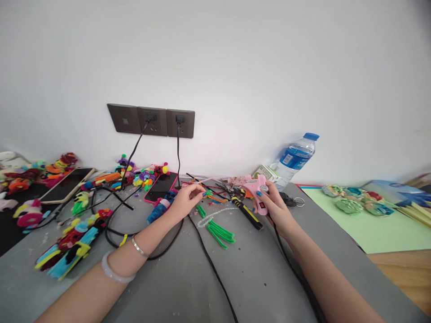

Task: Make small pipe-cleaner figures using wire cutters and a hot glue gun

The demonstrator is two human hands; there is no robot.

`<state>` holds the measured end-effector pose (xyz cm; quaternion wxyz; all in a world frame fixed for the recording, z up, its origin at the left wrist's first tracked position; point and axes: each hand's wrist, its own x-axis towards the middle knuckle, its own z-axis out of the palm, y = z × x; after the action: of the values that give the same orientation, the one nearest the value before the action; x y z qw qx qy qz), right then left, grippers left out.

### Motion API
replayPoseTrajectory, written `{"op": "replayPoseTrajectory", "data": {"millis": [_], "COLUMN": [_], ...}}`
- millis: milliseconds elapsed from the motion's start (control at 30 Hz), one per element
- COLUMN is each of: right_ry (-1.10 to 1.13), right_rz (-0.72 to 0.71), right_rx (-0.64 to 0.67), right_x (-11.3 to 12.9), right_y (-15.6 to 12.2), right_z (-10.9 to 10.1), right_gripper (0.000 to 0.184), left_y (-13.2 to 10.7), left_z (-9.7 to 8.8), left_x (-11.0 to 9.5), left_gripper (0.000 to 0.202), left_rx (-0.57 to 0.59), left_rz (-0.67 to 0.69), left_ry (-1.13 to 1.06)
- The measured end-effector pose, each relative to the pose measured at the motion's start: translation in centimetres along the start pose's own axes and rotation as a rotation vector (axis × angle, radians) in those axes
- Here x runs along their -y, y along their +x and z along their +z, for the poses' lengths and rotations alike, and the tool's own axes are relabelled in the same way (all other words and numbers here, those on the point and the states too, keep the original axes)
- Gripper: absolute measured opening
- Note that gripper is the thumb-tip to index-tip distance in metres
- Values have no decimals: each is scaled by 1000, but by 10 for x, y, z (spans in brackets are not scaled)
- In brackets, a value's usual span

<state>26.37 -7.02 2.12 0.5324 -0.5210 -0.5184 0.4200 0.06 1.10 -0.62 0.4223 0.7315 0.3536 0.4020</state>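
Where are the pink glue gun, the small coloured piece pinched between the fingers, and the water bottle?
pink glue gun (253,185): head view, on the upper part of its pink body.
small coloured piece (208,193): head view, on its blue-green end.
water bottle (295,158): head view, on its blue label.

A plain white wall (235,54) carries a dark socket panel (151,120); below the panel lies a grey tabletop (256,273), with a green mat (387,224) down to the panel's right

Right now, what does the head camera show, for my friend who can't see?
The right hand grips a pink glue gun while the left hand pinches a small colourful craft piece, over a grey table. Green fuzzy sticks lie nearby.
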Motion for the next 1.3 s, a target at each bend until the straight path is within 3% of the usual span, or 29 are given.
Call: {"op": "replayPoseTrajectory", "data": {"millis": [167, 400, 600, 767, 1067, 1167, 1300], "right_ry": [44, 130, 254, 258, -40, 3, 83], "right_rz": [4, 99, 79, 218, 93, 12, 19], "right_rx": [-13, -90, -102, -146, -37, -30, -20], "right_x": [-3, -5, -8, -9, 3, 7, 9], "right_y": [2, 4, 7, 9, 0, -3, -5], "right_z": [-7, -10, -14, -16, -15, -11, -8], "right_gripper": [47, 33, 32, 36, 40, 36, 40], "left_y": [0, 1, 0, 0, 0, 1, 0], "left_z": [0, 0, 0, 0, 0, 0, 0], "left_x": [2, 2, 3, 2, 3, 2, 2], "left_gripper": [16, 15, 15, 14, 15, 15, 15], "left_rx": [-4, 8, 12, 11, 21, 19, 23], "left_rz": [-1, -3, 9, -2, 10, 9, 9], "left_ry": [-17, -9, -19, -6, 22, 23, 26]}}
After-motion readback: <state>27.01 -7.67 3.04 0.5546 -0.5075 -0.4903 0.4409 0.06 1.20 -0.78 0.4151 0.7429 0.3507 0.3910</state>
